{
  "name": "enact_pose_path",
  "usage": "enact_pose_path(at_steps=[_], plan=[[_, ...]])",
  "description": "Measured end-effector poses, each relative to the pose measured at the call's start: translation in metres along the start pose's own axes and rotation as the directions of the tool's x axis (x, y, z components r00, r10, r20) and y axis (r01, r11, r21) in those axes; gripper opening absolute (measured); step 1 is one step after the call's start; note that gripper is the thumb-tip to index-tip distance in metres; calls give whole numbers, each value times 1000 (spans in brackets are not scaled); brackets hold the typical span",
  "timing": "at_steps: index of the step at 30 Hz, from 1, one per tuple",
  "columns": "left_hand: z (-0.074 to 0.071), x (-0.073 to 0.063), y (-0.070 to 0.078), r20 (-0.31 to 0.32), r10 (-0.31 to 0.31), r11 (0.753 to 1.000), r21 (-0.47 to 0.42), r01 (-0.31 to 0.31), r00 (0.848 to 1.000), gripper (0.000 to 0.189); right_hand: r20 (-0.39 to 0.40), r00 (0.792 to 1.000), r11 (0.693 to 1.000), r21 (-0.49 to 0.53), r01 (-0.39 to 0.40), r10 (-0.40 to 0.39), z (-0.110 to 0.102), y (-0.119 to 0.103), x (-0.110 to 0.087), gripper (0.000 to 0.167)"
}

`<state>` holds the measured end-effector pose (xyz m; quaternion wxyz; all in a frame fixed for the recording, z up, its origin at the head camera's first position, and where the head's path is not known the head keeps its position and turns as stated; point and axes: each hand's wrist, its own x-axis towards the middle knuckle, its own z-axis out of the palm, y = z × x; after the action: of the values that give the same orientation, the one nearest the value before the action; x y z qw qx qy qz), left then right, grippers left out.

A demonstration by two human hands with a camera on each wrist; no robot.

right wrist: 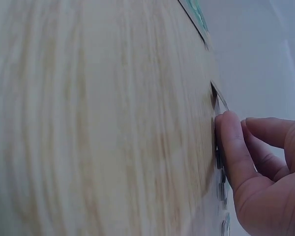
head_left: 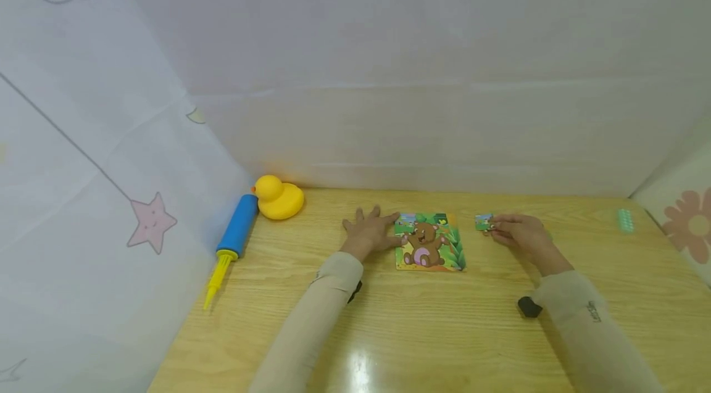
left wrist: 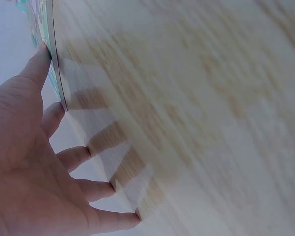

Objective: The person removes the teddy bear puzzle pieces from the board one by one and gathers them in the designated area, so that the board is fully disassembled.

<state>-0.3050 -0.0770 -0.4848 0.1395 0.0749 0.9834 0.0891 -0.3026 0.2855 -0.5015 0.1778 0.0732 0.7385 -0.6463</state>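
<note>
we have the bear picture, a square board, lying flat on the worktop. at its nine o'clock our left hand is spread wide and grasps nothing; thumb and forefinger touch the board's edge, the other fingertips resting on the wood. at its three o'clock, just apart from it, our right hand is nearly closed, thumb and fingers pinching a small picture piece that looks tilted off the wood.

we judge the work to be partway: the bear's figure reads whole, but we cannot tell which parts are fitted pieces and which are printed backing. the pinched piece is not on the board, and more thin pieces show beside our right hand, so some are probably left to place.

farther off, the yellow duck and blue pump sit toward nine o'clock, a pale green block toward three; all seem uninvolved.
</note>
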Motion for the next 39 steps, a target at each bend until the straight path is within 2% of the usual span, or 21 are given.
enact_pose_path(at_steps=[6, 13, 19, 22, 27, 31, 39], plan=[[-3, 1, 2, -7, 4, 1000, -19, -4, 1000, 76, -43, 999, 993, -116, 25, -30, -6, -1, -4, 56], [-2, 1, 2, 8, 1, 1000, -13, 0, 1000, 75, -34, 999, 998, -62, 25, -27, -7, -1, -8, 58], [-4, 1, 5, 34, 13, 999, -37, -12, 999, 77, -13, 996, 992, -91, 88, -90, 2, -4, -14, 59], [-4, 1, 8, 19, 30, 999, -34, -29, 999, 78, 0, 994, 988, -110, 105, -105, 9, -7, -13, 59], [-1, -4, 19, -25, 107, 994, -1, -107, 994, 75, 34, 993, 974, -193, 116, -111, 24, -10, -8, 52], [5, -11, 31, -30, 160, 987, 38, -159, 987, 73, 57, 993, 961, -251, 114, -103, 40, -11, -1, 47], [17, -14, 57, 1, 179, 982, 61, -179, 984, 65, 73, 991, 936, -328, 126, -108, 68, -16, 8, 44]])
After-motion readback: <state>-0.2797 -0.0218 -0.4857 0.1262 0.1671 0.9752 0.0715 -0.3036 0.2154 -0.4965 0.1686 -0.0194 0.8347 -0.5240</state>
